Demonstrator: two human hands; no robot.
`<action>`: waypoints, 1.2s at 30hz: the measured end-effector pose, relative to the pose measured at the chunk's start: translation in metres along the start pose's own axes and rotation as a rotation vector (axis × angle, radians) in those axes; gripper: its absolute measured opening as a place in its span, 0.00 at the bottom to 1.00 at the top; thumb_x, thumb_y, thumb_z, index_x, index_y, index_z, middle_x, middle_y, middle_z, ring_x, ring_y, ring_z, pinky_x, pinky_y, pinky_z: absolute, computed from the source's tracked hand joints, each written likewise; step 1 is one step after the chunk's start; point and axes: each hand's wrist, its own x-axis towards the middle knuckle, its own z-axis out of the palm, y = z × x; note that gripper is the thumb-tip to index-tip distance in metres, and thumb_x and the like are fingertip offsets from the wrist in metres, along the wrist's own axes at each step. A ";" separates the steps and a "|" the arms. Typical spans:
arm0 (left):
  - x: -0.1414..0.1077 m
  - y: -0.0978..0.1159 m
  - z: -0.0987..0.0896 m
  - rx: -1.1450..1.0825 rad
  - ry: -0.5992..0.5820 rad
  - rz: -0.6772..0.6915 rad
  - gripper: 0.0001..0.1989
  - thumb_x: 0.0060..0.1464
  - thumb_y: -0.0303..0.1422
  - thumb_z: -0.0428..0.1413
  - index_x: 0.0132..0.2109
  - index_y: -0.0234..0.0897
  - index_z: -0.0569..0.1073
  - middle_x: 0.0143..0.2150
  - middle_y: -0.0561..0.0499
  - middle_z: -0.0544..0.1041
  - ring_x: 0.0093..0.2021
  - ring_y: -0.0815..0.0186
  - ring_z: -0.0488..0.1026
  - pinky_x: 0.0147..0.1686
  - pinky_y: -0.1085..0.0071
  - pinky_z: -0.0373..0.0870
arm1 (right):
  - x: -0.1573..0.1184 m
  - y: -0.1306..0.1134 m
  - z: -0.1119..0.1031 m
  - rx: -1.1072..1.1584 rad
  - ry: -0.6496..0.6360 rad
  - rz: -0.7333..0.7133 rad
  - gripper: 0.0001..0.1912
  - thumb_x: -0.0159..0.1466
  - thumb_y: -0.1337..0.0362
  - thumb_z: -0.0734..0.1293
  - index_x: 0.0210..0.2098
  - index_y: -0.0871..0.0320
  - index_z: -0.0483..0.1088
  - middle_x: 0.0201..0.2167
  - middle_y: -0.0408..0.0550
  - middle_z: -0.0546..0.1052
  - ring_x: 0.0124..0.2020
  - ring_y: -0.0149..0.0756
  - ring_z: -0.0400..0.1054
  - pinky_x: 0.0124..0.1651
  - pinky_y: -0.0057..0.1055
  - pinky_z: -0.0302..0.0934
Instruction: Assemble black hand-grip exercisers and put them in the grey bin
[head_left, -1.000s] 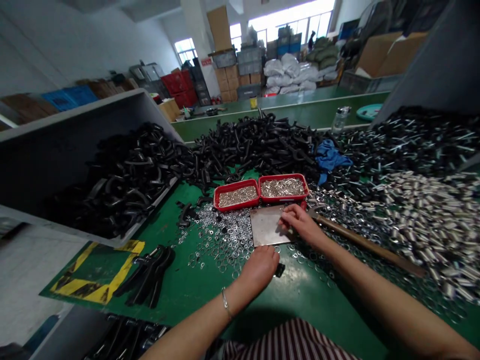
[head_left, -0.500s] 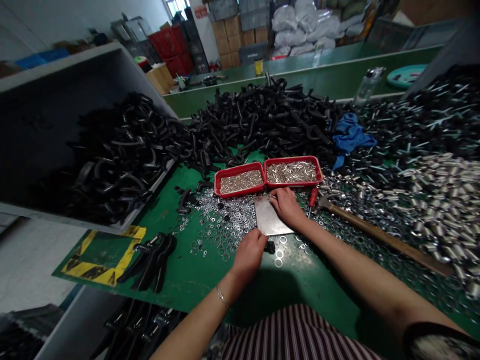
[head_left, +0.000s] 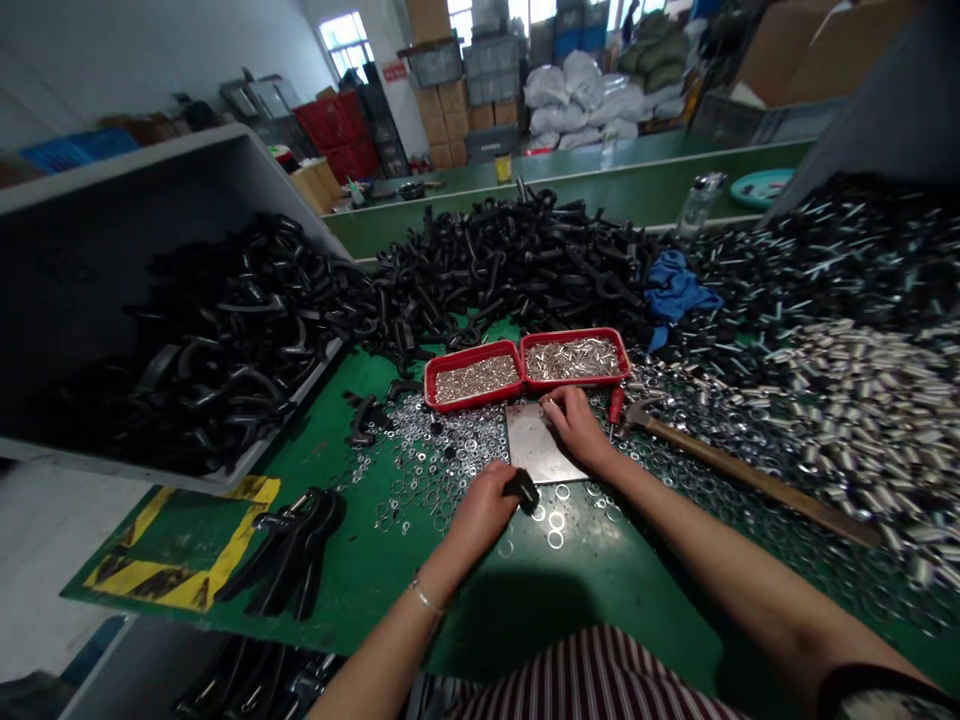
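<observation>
My left hand [head_left: 486, 502] is closed on a small black part [head_left: 523, 490], held just off the lower left corner of a metal plate [head_left: 536, 448]. Over the plate's upper edge, my right hand [head_left: 576, 422] has its fingers pinched together; whatever they hold is too small to name. Two red trays of small metal pins, the left tray [head_left: 474, 403] and the right tray [head_left: 576, 381], stand behind the plate. Washers and rings [head_left: 442, 465] lie scattered to its left, with a few larger rings [head_left: 556, 520] in front.
A hammer [head_left: 750, 476] and a red-handled screwdriver [head_left: 616, 404] lie at the right, beside piled metal sleeves [head_left: 877, 400]. Black parts [head_left: 495, 250] are heaped behind the trays and in a grey bin [head_left: 289, 185] at the left. A blue cloth [head_left: 677, 287] rests near the heap.
The view has tilted up and shifted. My left hand has moved left, away from the plate, and the black part shows more clearly. My right hand stays over the plate's upper edge.
</observation>
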 end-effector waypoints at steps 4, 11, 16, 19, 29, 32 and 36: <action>0.013 0.008 -0.016 -0.683 0.029 -0.247 0.14 0.50 0.35 0.66 0.43 0.33 0.78 0.33 0.49 0.79 0.34 0.63 0.77 0.41 0.66 0.73 | -0.012 0.007 -0.026 0.233 -0.030 0.105 0.10 0.69 0.55 0.63 0.42 0.54 0.64 0.35 0.46 0.73 0.36 0.39 0.69 0.41 0.36 0.65; 0.058 0.024 0.016 -1.028 0.130 -0.271 0.23 0.45 0.41 0.70 0.41 0.32 0.72 0.31 0.48 0.79 0.27 0.68 0.76 0.31 0.70 0.75 | -0.021 -0.006 -0.044 0.891 -0.192 0.503 0.16 0.64 0.49 0.69 0.41 0.55 0.68 0.29 0.39 0.70 0.25 0.30 0.66 0.32 0.32 0.64; 0.074 0.027 0.032 -1.106 0.117 -0.246 0.23 0.46 0.38 0.70 0.46 0.32 0.74 0.36 0.45 0.81 0.33 0.66 0.79 0.37 0.69 0.76 | -0.024 -0.018 -0.054 1.046 -0.227 0.585 0.17 0.59 0.54 0.74 0.42 0.56 0.69 0.34 0.43 0.76 0.34 0.34 0.73 0.42 0.34 0.68; 0.071 0.026 0.037 -1.111 0.119 -0.283 0.21 0.46 0.38 0.69 0.44 0.31 0.75 0.35 0.47 0.80 0.31 0.68 0.77 0.35 0.72 0.74 | -0.029 -0.021 -0.057 1.003 -0.260 0.552 0.17 0.60 0.54 0.74 0.41 0.55 0.70 0.31 0.42 0.75 0.30 0.33 0.72 0.37 0.33 0.67; 0.067 0.028 0.042 -0.954 0.107 -0.267 0.16 0.48 0.37 0.66 0.42 0.31 0.78 0.28 0.52 0.75 0.27 0.72 0.69 0.30 0.76 0.65 | -0.028 -0.018 -0.054 1.196 -0.375 0.615 0.16 0.62 0.53 0.73 0.38 0.56 0.68 0.30 0.42 0.76 0.27 0.32 0.71 0.34 0.33 0.69; 0.066 0.029 0.040 -0.914 0.078 -0.234 0.16 0.48 0.37 0.66 0.41 0.31 0.78 0.29 0.51 0.75 0.28 0.71 0.70 0.30 0.75 0.65 | -0.028 -0.014 -0.057 1.281 -0.426 0.688 0.16 0.60 0.55 0.75 0.38 0.58 0.70 0.33 0.45 0.77 0.29 0.31 0.71 0.36 0.33 0.71; 0.063 0.030 0.035 -0.788 0.045 -0.191 0.13 0.49 0.35 0.64 0.42 0.32 0.78 0.29 0.51 0.76 0.29 0.69 0.71 0.32 0.74 0.66 | -0.026 -0.006 -0.064 1.265 -0.541 0.747 0.14 0.60 0.56 0.75 0.38 0.59 0.72 0.37 0.49 0.78 0.35 0.33 0.74 0.45 0.36 0.72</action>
